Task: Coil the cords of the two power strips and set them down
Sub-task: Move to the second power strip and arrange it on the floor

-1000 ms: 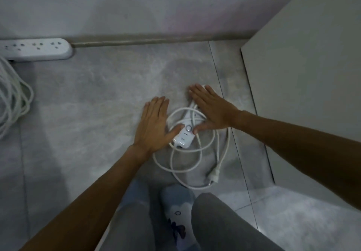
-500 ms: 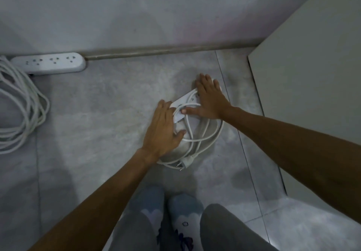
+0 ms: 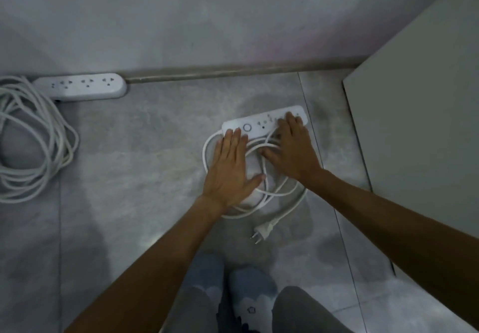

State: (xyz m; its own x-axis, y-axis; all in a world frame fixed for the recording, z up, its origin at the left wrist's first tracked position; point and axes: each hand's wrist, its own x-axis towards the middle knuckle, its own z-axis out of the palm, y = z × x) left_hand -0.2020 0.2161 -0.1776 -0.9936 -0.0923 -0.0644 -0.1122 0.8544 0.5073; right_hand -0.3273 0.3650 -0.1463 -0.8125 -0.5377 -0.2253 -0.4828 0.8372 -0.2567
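A small white power strip (image 3: 259, 124) lies flat on the grey floor, its round button facing up. Its white cord (image 3: 282, 204) is coiled in loops just in front of it, and the plug (image 3: 261, 232) sticks out toward my feet. My left hand (image 3: 230, 169) lies flat, fingers spread, on the left side of the coil. My right hand (image 3: 293, 151) presses flat on the right side, fingertips touching the strip. A second, longer power strip (image 3: 83, 86) rests against the wall at the far left, its thick cord (image 3: 33, 138) in a loose pile.
A grey wall with a skirting edge (image 3: 233, 72) runs across the back. A pale cabinet panel (image 3: 420, 125) stands close on the right. My socked feet (image 3: 233, 288) and grey trousers are at the bottom centre.
The small strip has been turned from lengthwise to crosswise, now flat beyond the coil. Both hands went from handling it to pressing flat on the cord. The plug has swung out front.
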